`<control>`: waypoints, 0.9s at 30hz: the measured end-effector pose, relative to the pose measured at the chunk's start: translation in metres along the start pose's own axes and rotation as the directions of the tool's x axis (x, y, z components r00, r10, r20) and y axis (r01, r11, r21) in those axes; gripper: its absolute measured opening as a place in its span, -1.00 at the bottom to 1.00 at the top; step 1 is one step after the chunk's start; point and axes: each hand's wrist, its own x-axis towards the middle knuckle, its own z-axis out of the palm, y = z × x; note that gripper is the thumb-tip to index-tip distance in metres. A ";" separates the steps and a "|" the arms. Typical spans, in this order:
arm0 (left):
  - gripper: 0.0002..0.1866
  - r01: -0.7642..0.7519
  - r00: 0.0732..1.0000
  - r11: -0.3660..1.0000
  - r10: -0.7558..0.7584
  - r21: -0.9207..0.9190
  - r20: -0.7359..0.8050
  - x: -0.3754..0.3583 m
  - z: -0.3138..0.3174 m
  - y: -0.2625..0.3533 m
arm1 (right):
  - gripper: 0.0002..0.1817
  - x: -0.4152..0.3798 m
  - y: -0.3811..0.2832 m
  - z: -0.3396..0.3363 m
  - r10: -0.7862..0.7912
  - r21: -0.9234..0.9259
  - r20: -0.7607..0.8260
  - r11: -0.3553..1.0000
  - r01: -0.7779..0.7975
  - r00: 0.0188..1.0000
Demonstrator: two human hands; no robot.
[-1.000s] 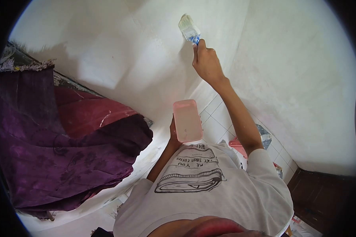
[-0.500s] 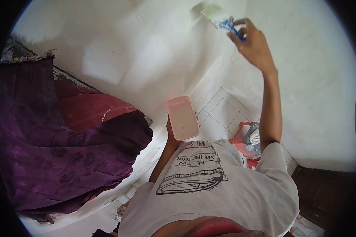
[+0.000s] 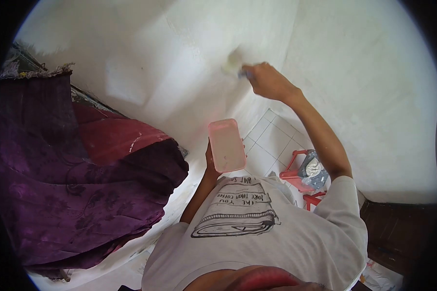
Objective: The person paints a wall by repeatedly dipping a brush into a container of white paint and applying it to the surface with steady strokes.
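My right hand (image 3: 268, 81) is closed round the blue handle of a paintbrush (image 3: 232, 65), its pale bristles right at the white wall (image 3: 179, 58) near the corner. The brush is smeared by motion. Lower down, a pink plastic container (image 3: 227, 145) with pale liquid in it rests in my left hand (image 3: 210, 157). The left fingers wrap round it from beneath, and their tips show at its right side.
Dark purple cloth (image 3: 97, 208) with a red piece hangs over something at the left. A red and grey plastic stool (image 3: 308, 167) with a white item on it stands on the tiled floor (image 3: 272, 140). Something dark brown (image 3: 388, 228) lies at lower right.
My right hand has swung down and left with the paintbrush, along the wall near the corner. The left hand and the pink container have hardly moved.
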 end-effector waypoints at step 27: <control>-0.11 0.038 0.997 0.999 -0.037 -0.021 0.072 -0.059 -0.035 0.008 | -0.75 -0.093 0.010 0.139 0.241 0.105 0.128 0.961 -0.255 0.962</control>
